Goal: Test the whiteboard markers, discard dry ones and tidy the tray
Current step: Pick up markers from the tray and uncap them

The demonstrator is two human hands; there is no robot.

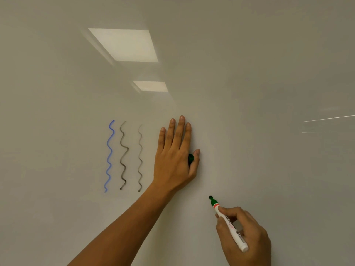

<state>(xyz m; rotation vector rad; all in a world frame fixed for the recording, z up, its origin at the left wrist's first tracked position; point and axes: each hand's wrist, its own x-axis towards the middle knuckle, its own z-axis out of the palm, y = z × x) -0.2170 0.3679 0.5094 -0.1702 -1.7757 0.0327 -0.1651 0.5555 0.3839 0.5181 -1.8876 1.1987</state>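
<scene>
Pressing flat on whiteboard (249, 73), left hand (173, 160) pinching green cap (190, 158), right hand (244, 233) gripping uncapped marker (228, 225)

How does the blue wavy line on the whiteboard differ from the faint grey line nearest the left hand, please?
The blue wavy line is vivid and solid; the faint grey line is pale and thin, hardly visible near its top. The blue line lies farthest from the left hand; the grey one lies right beside it. Both are vertical squiggles of similar height.

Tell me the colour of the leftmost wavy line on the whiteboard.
Blue. The leftmost wavy line shows clearly in the head view, beside two darker lines.
</scene>
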